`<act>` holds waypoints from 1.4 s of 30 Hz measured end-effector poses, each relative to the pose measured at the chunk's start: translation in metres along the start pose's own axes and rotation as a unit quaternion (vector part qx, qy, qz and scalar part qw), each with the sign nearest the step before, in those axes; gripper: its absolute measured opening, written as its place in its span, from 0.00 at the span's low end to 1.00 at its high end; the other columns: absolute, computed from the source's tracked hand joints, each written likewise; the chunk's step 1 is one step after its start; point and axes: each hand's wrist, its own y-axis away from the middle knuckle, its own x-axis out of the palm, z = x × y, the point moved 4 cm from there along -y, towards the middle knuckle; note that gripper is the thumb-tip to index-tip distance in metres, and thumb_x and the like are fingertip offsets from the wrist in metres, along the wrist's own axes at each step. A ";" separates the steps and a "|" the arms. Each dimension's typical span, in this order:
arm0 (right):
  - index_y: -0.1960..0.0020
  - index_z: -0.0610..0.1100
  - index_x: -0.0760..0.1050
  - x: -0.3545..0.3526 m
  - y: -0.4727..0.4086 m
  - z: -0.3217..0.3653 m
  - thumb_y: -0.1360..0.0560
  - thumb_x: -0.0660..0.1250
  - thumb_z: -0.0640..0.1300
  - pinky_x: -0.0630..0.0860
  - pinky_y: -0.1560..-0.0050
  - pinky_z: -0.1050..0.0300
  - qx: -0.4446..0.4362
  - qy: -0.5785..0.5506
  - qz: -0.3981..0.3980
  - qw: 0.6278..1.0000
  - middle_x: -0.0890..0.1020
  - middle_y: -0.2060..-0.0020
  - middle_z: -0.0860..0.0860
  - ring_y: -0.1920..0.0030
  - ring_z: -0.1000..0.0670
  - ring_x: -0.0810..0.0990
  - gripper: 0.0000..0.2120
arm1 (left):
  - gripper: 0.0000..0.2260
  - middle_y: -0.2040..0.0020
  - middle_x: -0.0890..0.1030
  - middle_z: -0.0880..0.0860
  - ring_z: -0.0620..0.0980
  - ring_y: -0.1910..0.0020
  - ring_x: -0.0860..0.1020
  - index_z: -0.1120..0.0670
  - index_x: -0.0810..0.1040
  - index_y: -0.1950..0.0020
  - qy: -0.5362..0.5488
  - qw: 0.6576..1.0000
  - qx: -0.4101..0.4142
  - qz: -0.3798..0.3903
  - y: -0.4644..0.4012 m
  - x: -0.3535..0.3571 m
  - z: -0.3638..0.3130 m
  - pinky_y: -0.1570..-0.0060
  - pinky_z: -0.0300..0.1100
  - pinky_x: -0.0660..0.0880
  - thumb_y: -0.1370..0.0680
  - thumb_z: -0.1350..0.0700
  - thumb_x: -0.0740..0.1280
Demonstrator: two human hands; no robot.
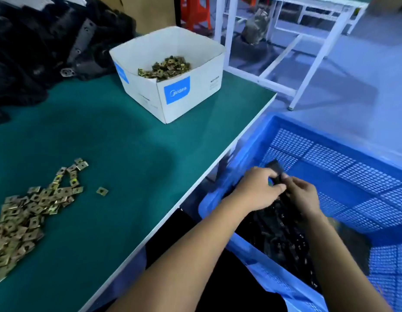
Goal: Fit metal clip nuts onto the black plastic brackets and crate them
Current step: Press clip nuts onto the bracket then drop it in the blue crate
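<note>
Both hands, left (pixel 257 188) and right (pixel 302 194), pinch one bracket (pixel 276 168) together above crate (pixel 330 136); long axis points away, up-left.

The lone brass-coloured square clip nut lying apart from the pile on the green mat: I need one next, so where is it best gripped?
Pinch the lone brass-coloured square clip nut by two opposite edges, coming straight down from above. It lies flat on the green mat with clear space all round, so probably no neighbour blocks the fingertips.

One black bracket (pixel 277 174) is held above the blue crate (pixel 330 154); brass-coloured clip nuts (pixel 26 212) lie piled at near left.
</note>
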 end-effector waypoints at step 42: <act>0.26 0.47 0.67 0.489 0.323 0.264 0.29 0.77 0.41 0.74 0.37 0.43 -0.678 0.340 0.148 0.635 0.66 0.28 0.42 0.27 0.37 0.63 0.34 | 0.08 0.64 0.83 0.52 0.52 0.63 0.81 0.56 0.82 0.58 -0.041 0.664 -0.106 -0.739 0.377 -0.369 0.176 0.57 0.52 0.78 0.21 0.56 0.66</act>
